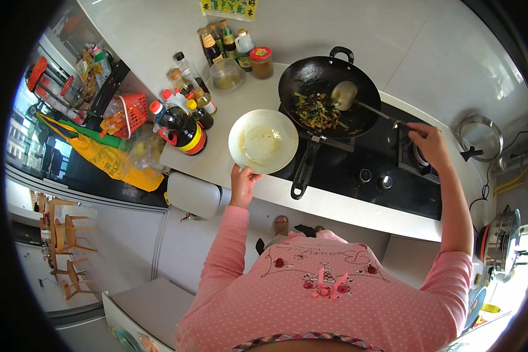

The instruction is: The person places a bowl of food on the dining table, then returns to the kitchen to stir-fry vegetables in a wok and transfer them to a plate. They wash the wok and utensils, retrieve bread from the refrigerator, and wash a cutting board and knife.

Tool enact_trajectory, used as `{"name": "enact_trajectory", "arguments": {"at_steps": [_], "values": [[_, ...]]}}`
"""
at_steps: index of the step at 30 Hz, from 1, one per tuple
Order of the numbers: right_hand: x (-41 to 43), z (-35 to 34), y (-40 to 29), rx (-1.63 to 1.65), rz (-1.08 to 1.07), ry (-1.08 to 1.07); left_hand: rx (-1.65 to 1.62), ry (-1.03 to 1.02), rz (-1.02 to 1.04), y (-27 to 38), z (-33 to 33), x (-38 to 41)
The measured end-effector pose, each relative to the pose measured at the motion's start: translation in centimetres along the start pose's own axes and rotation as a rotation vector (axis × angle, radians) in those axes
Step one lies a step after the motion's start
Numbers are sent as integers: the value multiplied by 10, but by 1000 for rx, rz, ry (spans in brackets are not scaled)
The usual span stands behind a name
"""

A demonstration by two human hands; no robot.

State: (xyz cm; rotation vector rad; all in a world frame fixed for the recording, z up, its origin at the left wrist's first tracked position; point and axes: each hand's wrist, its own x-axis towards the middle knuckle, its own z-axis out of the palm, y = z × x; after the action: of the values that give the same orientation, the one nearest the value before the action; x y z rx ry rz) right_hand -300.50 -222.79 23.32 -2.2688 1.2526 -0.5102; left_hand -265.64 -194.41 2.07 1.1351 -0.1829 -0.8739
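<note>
My left hand grips the near rim of a white plate, its thumb on top. Only a thin film of oily brown residue shows on the plate, which is held just left of the wok. In my right hand is the handle of a metal spatula, whose broad head rests inside the black wok. Chopped greens and brownish pieces of food lie together at the wok's bottom, touching the spatula head. The wok's long black handle points toward me over the counter edge.
A black gas cooktop with two knobs lies under the wok. Soy sauce bottles, a red-lidded jar and a clear container crowd the counter's left. A round glass lid leans at the right wall. A lidded pot stands far right.
</note>
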Motion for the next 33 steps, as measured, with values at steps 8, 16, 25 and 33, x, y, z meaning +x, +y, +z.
{"name": "enact_trajectory", "arguments": {"at_steps": [8, 16, 25, 33], "values": [[-38, 51, -11, 681, 336, -201, -12, 51, 8, 9, 15, -4], [-57, 41, -11, 869, 437, -279, -7, 46, 10, 15, 27, -1], [-67, 26, -28, 929, 423, -290, 60, 24, -15, 10, 32, 0], [-93, 47, -73, 504, -5, -73, -17, 25, -5, 12, 33, -1]]}}
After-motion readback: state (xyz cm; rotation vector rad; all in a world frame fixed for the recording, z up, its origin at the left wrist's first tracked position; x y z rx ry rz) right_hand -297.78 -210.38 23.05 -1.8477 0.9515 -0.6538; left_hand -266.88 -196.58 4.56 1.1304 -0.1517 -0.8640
